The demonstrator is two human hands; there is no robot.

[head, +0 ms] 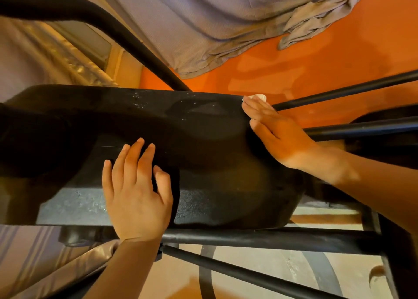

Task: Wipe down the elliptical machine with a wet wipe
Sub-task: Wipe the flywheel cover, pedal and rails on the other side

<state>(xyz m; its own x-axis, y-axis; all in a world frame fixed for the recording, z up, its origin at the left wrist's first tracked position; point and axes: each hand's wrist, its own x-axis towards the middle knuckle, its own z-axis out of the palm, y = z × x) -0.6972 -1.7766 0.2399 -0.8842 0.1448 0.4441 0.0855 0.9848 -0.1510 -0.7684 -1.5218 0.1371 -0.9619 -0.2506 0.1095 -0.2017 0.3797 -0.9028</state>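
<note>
The left hand [135, 199] lies flat, fingers straight and slightly spread, on the near slope of the elliptical machine's broad black textured plastic housing [203, 127]; it holds nothing, and its placement reads as a brace, steadying the body and the person leaning over it while the other hand works. The right hand [273, 131] presses flat against the far right end of the same housing, fingers straight and close together, and the small crumpled white wet wipe [260, 97] is trapped between those fingers and the plastic rather than pinched, so this grip is an open, pressing one. Only a small edge of the wipe shows, peeking out just beyond the fingertips at the housing's upper rim; the rest is hidden under the hand. A flat palm probably spreads pressure so the wipe drags evenly across the curve. Left of the wiping grip, pale specks and faint damp-looking smears mark the housing's top. Beyond and to the right of that grip, thin black metal bars [352, 90] of the frame run out over the orange floor [294, 57], apparently not yet wiped.
</note>
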